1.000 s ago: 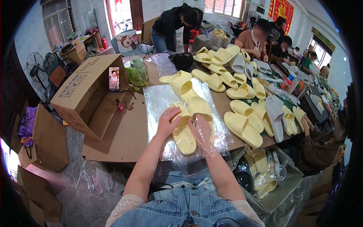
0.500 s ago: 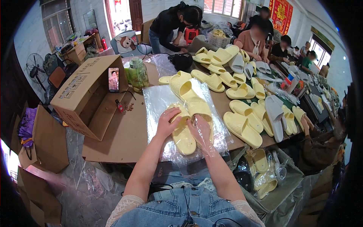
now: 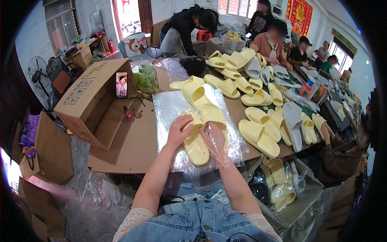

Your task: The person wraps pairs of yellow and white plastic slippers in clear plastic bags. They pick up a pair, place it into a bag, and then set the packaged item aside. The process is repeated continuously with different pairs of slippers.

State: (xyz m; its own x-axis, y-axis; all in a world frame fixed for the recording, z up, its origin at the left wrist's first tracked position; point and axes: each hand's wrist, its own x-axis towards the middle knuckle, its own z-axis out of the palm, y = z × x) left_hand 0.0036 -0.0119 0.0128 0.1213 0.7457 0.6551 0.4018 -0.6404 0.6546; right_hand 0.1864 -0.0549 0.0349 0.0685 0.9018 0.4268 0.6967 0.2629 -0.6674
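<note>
In front of me a pair of pale yellow slippers lies on a stack of clear plastic bags [image 3: 166, 107]. My left hand [image 3: 177, 131] is closed over the strap of the left slipper [image 3: 196, 152], fingers on top and thumb at the foot opening. Clear film wraps my right hand [image 3: 215, 139] and wrist; it grips the right slipper [image 3: 213, 115] at the opening, its fingertips partly hidden. A loose clear bag [image 3: 201, 174] spreads around the slippers and hangs over the table's near edge. Just beyond them rests another yellow slipper [image 3: 194, 90].
Yellow and grey slippers [image 3: 260, 135] crowd the table's right side. An open cardboard box [image 3: 90, 94] with a phone [image 3: 121, 85] stands left, beside a jar [image 3: 147, 78] and a small red bottle [image 3: 127, 114]. Bagged slippers fill a bin [image 3: 300, 209] at lower right. Several people work beyond.
Both my hands and the slippers stay in place. Across the table, one person bends lower with a grey bundle, and another standing behind has shifted left. The phone's picture differs.
</note>
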